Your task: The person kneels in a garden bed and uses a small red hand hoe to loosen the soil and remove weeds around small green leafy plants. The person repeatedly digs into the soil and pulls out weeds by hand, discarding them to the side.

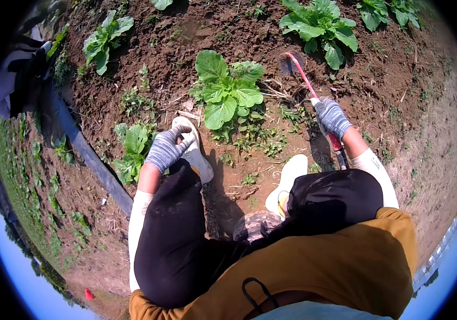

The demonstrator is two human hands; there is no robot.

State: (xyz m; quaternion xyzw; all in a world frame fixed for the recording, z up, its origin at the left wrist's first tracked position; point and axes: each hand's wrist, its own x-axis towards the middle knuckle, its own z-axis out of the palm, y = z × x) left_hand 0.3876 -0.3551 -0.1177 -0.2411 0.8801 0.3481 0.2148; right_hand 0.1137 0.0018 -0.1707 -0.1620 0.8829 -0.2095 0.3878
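Observation:
My right hand (332, 117), in a grey knitted glove, grips the red handle (303, 76) of a hand hoe. The hoe's dark metal blade (291, 64) rests at the soil beyond it, partly blurred. My left hand (167, 147), gloved alike, hovers by my left knee, over the white shoe (197, 158). Its fingers are loosely curled with a gap at the thumb, and nothing shows in them. Between the hands and farther out grows a leafy green plant (228, 91), with low weeds (260, 140) at its base. A smaller leafy plant (133, 150) stands just left of my left hand.
More leafy plants (319, 28) grow in the loose brown soil ahead, one (106, 40) at upper left. A dark strip (92, 154) runs along the bed's left side. At far left, another person's clothed body (18, 78) is partly visible. My right shoe (290, 182) stands on bare soil.

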